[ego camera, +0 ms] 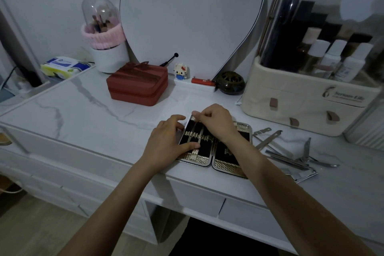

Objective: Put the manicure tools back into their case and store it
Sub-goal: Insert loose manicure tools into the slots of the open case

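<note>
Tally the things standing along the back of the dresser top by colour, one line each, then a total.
Red: 2, zip case and lighter.
White or cream: 3, brush holder, cosmetics organiser, block figure.
Dark: 1, round burner.
Total: 6

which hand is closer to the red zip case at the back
Left. The left hand rests on the open manicure case's left half, nearly straight below the red zip case. The right hand sits further right.
</note>
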